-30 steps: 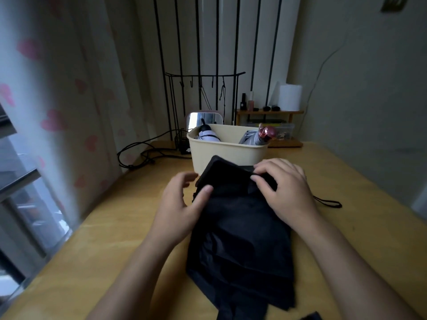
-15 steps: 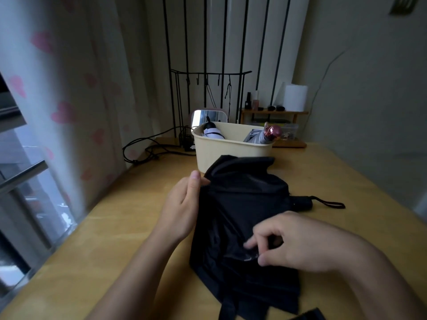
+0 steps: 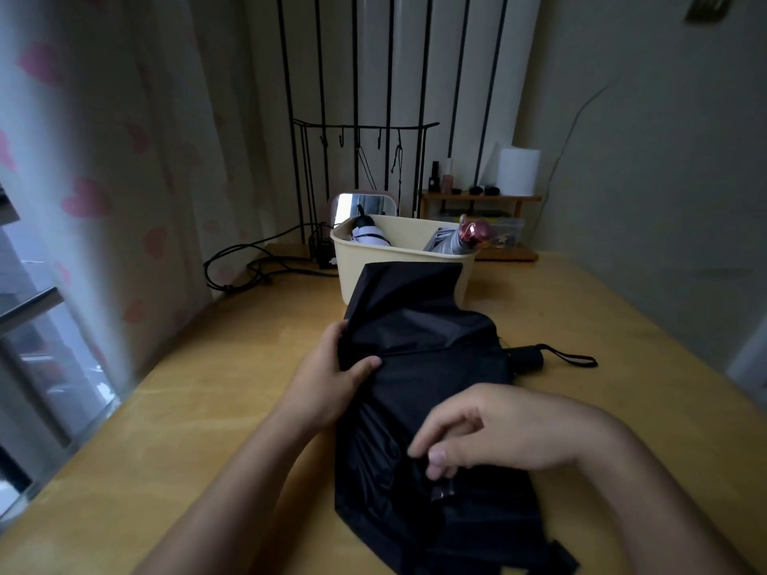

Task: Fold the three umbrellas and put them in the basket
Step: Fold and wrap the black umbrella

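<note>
Black umbrella (image 3: pixel 431 359) is lying half folded on the bench (image 3: pixel 199 417), its far end leaning against the front wall of the basket (image 3: pixel 373 280). Its thin, matte cloth is bunching in loose, soft creases, with the stubby black handle (image 3: pixel 527 359) and its cord loop (image 3: pixel 575 359) sticking out to the right. The left hand (image 3: pixel 332 379) is gripping the cloth's left edge, thumb curled over the top. The right hand (image 3: pixel 498 433) is resting on the nearer part, fingers curled, thumb and fingertips pinching a fold.

The basket is a smooth, cream, rounded rectangular tub. Inside it a white umbrella (image 3: pixel 369 235) with black trim is sitting at the left and a grey umbrella (image 3: pixel 448 244) with a shiny pink handle at the right.

The bench is pale yellow wood, running back to a corner. Black cables (image 3: pixel 249 263) are coiling at the far left, beside a thin black wire rack (image 3: pixel 361 130) and a small mirror (image 3: pixel 361 205). A low wooden shelf (image 3: pixel 477 197) is carrying small bottles and a white paper roll (image 3: pixel 519 172). A sheer curtain (image 3: pixel 103 168) with pink hearts is hanging along the left, over a window.
</note>
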